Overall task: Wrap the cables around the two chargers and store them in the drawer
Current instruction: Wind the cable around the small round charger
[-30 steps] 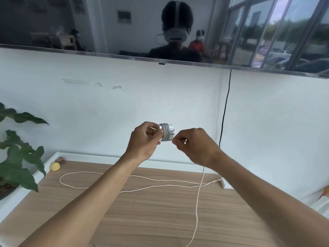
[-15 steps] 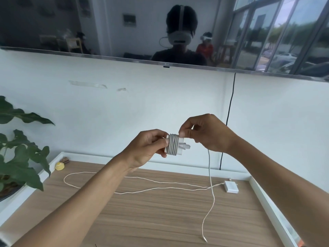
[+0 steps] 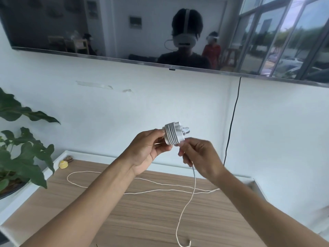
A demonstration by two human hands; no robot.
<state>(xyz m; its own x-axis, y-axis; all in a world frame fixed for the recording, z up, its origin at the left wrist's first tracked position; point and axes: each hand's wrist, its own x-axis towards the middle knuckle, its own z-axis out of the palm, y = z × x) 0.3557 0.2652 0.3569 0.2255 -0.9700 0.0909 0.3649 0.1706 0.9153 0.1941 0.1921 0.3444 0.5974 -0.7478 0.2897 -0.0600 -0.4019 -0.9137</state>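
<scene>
My left hand (image 3: 148,149) holds a white charger (image 3: 173,135) up in front of the wall, its body ringed by several turns of white cable. Just below and right of it, my right hand (image 3: 199,154) pinches the loose part of that cable (image 3: 191,195), which hangs down to the wooden tabletop (image 3: 151,216) and ends near the front edge. A second white cable (image 3: 114,177) lies in a long loop across the table. Its charger is hidden behind my right forearm.
A leafy potted plant (image 3: 19,154) stands at the left edge. A small yellow object (image 3: 63,164) sits in the back left corner. A black cord (image 3: 231,122) runs down the wall from the wall-mounted screen (image 3: 160,29). A white raised rim (image 3: 258,186) borders the table.
My right hand has come from above the charger down to below it, carrying the cable around. The hanging tail is shorter. My right forearm now covers the second charger.
</scene>
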